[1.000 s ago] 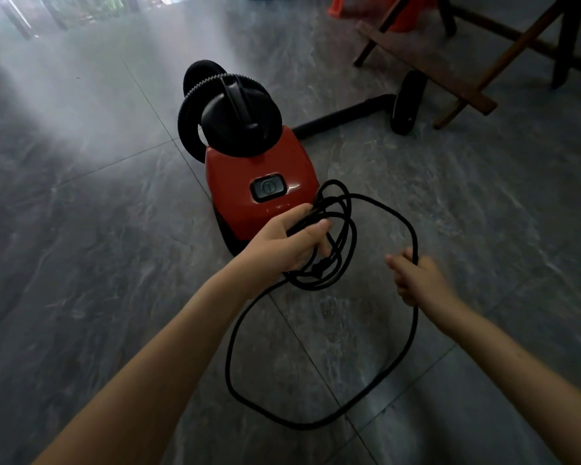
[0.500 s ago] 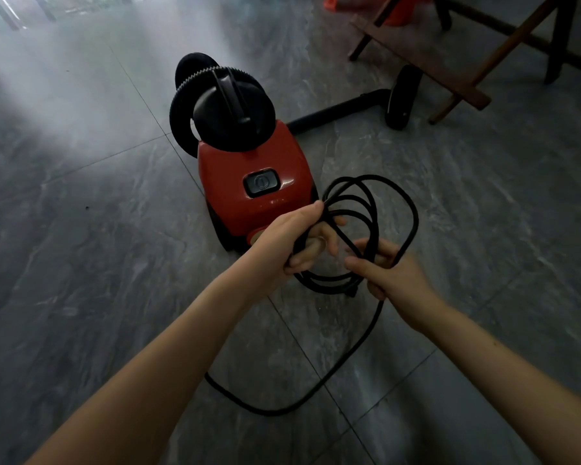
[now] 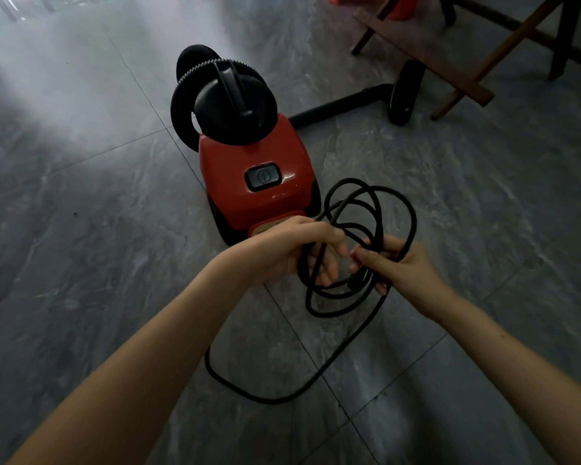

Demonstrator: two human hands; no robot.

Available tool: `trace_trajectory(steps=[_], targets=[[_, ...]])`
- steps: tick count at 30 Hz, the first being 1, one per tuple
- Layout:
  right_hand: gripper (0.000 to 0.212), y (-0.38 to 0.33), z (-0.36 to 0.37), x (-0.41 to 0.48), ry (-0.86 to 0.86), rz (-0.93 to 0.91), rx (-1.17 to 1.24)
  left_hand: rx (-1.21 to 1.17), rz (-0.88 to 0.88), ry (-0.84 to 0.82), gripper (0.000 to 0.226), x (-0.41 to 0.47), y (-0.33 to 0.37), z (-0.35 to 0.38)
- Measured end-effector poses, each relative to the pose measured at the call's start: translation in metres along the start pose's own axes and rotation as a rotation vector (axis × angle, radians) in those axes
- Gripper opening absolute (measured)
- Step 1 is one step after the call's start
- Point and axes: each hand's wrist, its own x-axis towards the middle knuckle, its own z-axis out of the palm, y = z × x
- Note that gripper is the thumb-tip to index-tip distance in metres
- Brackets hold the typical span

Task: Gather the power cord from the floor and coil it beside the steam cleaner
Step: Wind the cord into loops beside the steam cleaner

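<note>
The red steam cleaner with its black ribbed hose and handle stands on the grey tiled floor, just beyond my hands. The black power cord hangs in several loops between my hands, right of the cleaner's near end. My left hand has its fingers through the loops and holds them up. Close beside it, my right hand pinches a strand of the cord. One long slack loop trails down to the floor below my hands.
The black wand and floor head lie on the tiles behind the cleaner at the right. Wooden furniture legs stand at the top right, with something orange behind them. Grey tiles stretch to the left.
My right hand came in from the right and met my left hand, adding another loop. The slack loop on the floor has grown shorter. The coil is now lower and nearer.
</note>
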Motion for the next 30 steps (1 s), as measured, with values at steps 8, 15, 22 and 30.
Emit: trace_trajectory(steps=[8,15,22,30], targets=[[0.027,0.001,-0.006,-0.001,-0.059,0.0,-0.096,0.093,0.078,0.158,0.035,0.007,-0.008,0.006],[0.034,0.013,-0.008,0.005,0.053,0.054,0.051,-0.266,0.278,0.147,0.039,0.008,-0.014,0.005],[0.028,0.042,-0.003,-0.005,0.15,0.219,0.141,-0.506,0.528,0.166,0.033,0.001,-0.003,-0.013],[0.028,0.045,0.001,-0.003,0.146,0.143,-0.207,-0.271,0.473,0.125,0.041,0.001,-0.015,-0.009]])
